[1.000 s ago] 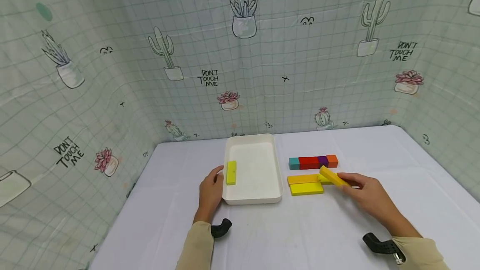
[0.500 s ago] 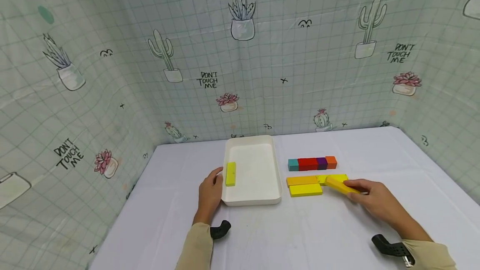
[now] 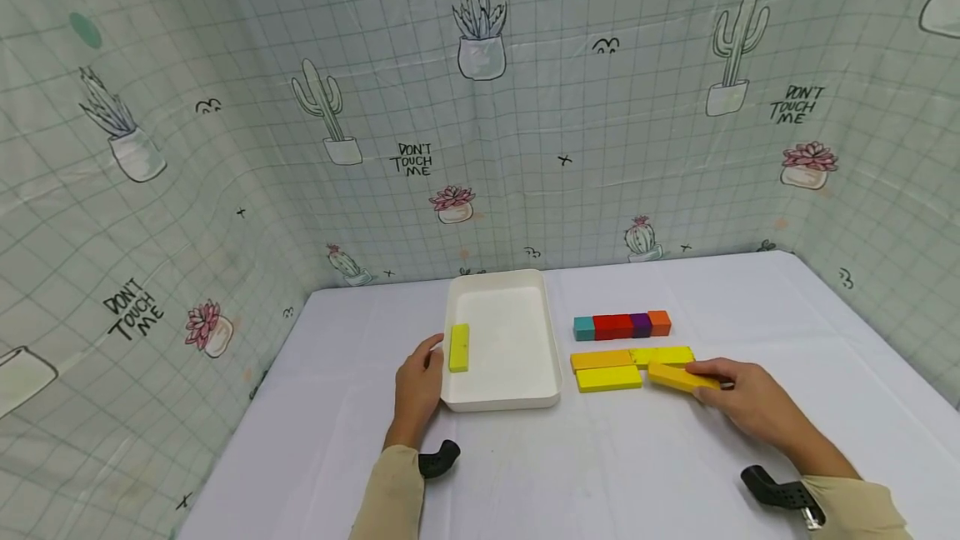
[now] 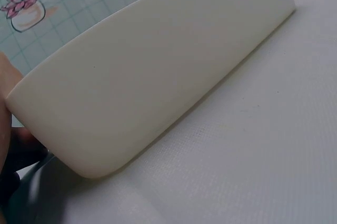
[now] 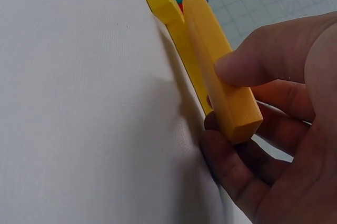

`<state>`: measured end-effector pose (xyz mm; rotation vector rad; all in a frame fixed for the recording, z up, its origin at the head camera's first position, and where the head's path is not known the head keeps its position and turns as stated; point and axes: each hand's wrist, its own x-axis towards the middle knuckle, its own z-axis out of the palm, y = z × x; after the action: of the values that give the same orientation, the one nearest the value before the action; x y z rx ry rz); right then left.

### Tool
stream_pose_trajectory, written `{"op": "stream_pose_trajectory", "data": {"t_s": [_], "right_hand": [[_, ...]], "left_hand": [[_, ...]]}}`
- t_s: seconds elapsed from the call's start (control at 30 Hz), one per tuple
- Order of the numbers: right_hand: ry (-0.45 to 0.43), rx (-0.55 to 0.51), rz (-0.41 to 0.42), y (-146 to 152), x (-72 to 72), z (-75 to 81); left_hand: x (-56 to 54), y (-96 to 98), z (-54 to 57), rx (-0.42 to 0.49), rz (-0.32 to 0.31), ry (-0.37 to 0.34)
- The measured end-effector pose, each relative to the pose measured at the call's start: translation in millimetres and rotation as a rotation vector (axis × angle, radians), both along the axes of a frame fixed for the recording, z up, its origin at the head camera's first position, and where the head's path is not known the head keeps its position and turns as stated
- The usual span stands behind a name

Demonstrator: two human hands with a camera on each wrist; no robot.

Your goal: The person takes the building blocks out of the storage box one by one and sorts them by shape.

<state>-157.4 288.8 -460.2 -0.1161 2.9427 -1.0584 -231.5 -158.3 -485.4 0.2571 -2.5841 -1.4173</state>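
Observation:
My left hand (image 3: 418, 383) grips the left side of a white tray (image 3: 542, 340). The left wrist view is mostly the tray's outer wall (image 4: 147, 71), with only a bit of the hand at the left edge. Inside the tray, along its left wall, lies a yellow block (image 3: 459, 347). My right hand (image 3: 750, 397) pinches an amber-yellow rectangular block (image 5: 218, 71) between thumb and fingers, tilted close over the table. Just beyond it are a yellow block (image 3: 663, 356), an amber block (image 3: 602, 360) end to end with it, and another yellow block (image 3: 609, 379).
Behind the yellow blocks stands a row of coloured blocks: teal (image 3: 583, 329), red (image 3: 613, 327), purple (image 3: 641, 325) and orange (image 3: 659, 323). A white cloth covers the table (image 3: 570, 473). A cactus-print curtain (image 3: 517, 123) rises at the back and sides.
The right hand has moved slightly right and toward me, lowering the amber-yellow block and uncovering the yellow block behind it. The left hand stays at the tray.

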Motion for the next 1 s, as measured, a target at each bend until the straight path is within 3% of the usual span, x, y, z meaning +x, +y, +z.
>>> {"op": "stream_pose_trajectory", "data": {"t_s": [0.37,1.0], "right_hand": [[-0.007,0.021,-0.018,-5.4,-0.4,-4.5],[0.102,0.100,-0.071,-7.8,1.2,-6.5]], "left_hand": [[0.0,-0.5,-0.1,-0.014,0.002,-0.001],[0.3,-0.1,0.5,-0.011,-0.006,0.008]]}}
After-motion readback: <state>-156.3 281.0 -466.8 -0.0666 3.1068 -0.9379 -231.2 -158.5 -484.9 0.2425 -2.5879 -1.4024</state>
